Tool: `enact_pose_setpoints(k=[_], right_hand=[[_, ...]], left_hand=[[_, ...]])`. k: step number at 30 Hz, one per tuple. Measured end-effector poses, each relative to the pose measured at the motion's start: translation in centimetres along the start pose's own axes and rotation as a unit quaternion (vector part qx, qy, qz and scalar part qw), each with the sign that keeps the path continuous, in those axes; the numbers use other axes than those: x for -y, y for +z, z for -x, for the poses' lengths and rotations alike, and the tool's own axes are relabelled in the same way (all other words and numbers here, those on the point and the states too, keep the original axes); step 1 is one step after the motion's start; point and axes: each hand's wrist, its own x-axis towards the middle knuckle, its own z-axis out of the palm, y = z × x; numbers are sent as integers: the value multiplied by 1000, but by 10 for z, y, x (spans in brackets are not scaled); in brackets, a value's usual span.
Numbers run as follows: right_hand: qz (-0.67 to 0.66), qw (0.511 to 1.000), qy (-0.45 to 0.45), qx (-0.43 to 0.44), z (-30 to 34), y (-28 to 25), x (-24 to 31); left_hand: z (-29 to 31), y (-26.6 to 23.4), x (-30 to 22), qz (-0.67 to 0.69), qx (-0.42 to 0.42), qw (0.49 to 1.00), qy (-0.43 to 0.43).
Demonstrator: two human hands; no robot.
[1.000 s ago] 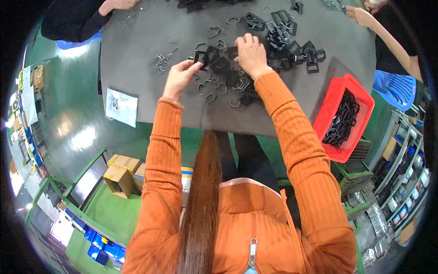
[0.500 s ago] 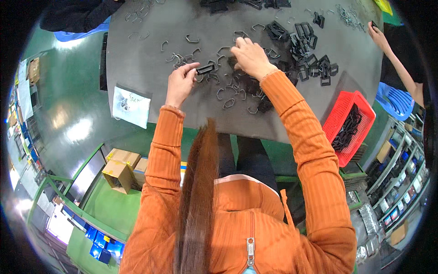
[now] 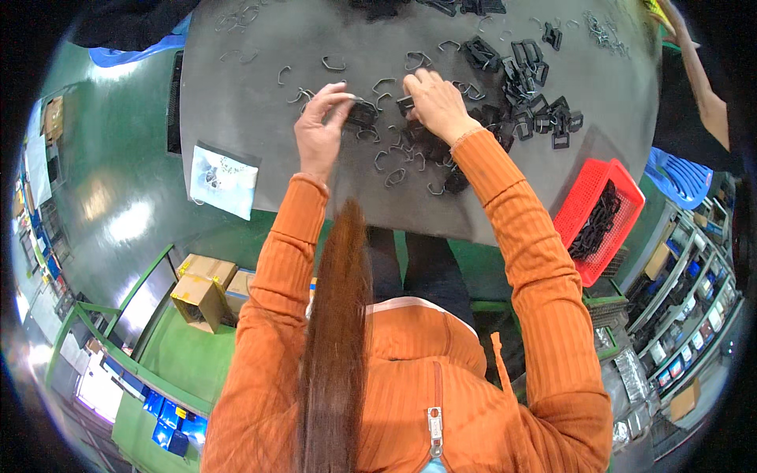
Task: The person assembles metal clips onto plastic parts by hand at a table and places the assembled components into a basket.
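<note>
Over the near middle of the grey table (image 3: 260, 118), my left hand (image 3: 319, 134) pinches a black plastic buckle (image 3: 363, 113) between thumb and fingertips; the buckle is slightly blurred. A silvery edge shows by the fingertips, too small to make out. To its right, my right hand (image 3: 436, 102) is closed on another black buckle (image 3: 405, 104), mostly hidden by the fingers. Bent metal wire rings (image 3: 395, 178) are scattered around and below both hands. A heap of black buckles (image 3: 516, 79) lies to the right of my right hand, some of them overlapping.
At the table's right edge stands a red basket (image 3: 569, 206) with black pieces inside. A white plastic bag (image 3: 223, 181) lies at the left edge. Another person's arm (image 3: 702, 79) is at the far right, near a blue chair (image 3: 680, 175). Cardboard boxes (image 3: 201, 292) sit lower left.
My left hand has risen slightly and turned, tilting its buckle. A black buckle now shows at my right fingertips. The other person's forearm at the right has swung up and away from the table.
</note>
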Motion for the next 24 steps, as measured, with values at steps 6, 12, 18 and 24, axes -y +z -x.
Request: enact_pose_setpoints(k=[6, 12, 18, 24], right_hand=[[-164, 977, 32, 134, 32, -13, -4], [36, 999, -21, -30, 53, 13, 6], [-589, 759, 269, -67, 93, -18, -9], [-629, 618, 412, -230, 216, -55, -55]], left_hand=[[6, 7, -17, -353, -30, 931, 86], [5, 11, -17, -465, 115, 871, 114], [29, 57, -52, -172, 95, 981, -2], [75, 148, -97, -58, 164, 985, 8]])
